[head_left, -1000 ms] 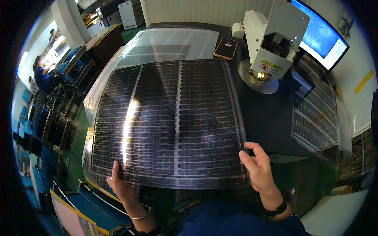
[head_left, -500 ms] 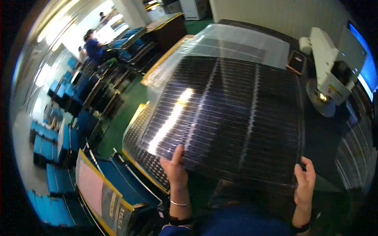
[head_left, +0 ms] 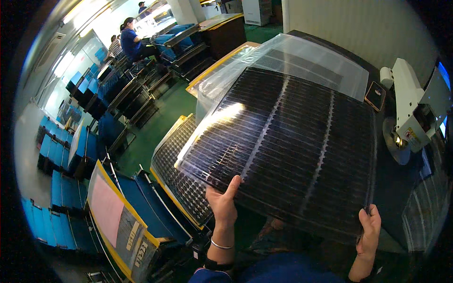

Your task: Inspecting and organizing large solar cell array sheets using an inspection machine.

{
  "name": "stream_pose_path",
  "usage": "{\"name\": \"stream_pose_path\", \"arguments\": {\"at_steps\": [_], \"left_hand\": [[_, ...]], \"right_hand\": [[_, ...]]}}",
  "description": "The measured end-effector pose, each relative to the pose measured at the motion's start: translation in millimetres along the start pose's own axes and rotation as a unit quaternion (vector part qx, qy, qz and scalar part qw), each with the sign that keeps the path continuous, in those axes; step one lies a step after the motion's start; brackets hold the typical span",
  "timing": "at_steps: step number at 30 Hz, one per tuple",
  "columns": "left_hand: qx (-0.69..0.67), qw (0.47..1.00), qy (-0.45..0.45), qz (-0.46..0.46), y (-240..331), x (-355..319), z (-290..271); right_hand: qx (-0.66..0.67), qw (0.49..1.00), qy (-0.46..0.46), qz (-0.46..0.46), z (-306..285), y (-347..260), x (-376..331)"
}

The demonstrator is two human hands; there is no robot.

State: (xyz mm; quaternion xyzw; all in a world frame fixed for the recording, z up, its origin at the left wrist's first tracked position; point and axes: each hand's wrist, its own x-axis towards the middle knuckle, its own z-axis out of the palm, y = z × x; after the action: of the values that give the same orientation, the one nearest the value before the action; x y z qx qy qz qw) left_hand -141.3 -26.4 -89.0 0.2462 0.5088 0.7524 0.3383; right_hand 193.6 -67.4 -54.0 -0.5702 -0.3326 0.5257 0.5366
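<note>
While the left hand (head_left: 222, 206) and right hand (head_left: 369, 228) pinch its near side, a dark gridded sheet (head_left: 302, 141) stretches away from them.
Left thumb on top, right hand at the corner — what the far edge touches, I cannot tell. To the right, on the dark surface (head_left: 391, 186), a white machine (head_left: 409, 96) and a phone (head_left: 375, 96); beyond, clear plastic sheeting (head_left: 330, 61) — and well back, a seated person in blue (head_left: 130, 43).

Dark gridded sheet (head_left: 292, 146) in both hands (head_left: 222, 206), phone (head_left: 375, 96) near its far-right corner

White glare streaks the dark sheet (head_left: 292, 151) under dim, fisheye-bent surroundings
</note>
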Motion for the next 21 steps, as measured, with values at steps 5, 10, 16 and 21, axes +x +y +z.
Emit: {"name": "stream_pose_path", "arguments": {"at_steps": [5,10,16,21], "left_hand": [[0.009,0.999,-0.002,-0.04,-2,-1,-5],[0.004,0.999,0.006,-0.048,0,0,-1],[-0.013,0.999,-0.004,-0.044,4,0,-2],[-0.026,0.999,0.011,-0.034,4,0,-2]], "right_hand": [[-0.002,0.999,-0.027,0.03,16,-14,-1],[-0.036,0.999,0.004,0.029,24,-23,-2],[-0.021,1.0,-0.012,0.019,31,-23,-1],[-0.016,0.999,-0.009,0.03,32,-20,1]]}}
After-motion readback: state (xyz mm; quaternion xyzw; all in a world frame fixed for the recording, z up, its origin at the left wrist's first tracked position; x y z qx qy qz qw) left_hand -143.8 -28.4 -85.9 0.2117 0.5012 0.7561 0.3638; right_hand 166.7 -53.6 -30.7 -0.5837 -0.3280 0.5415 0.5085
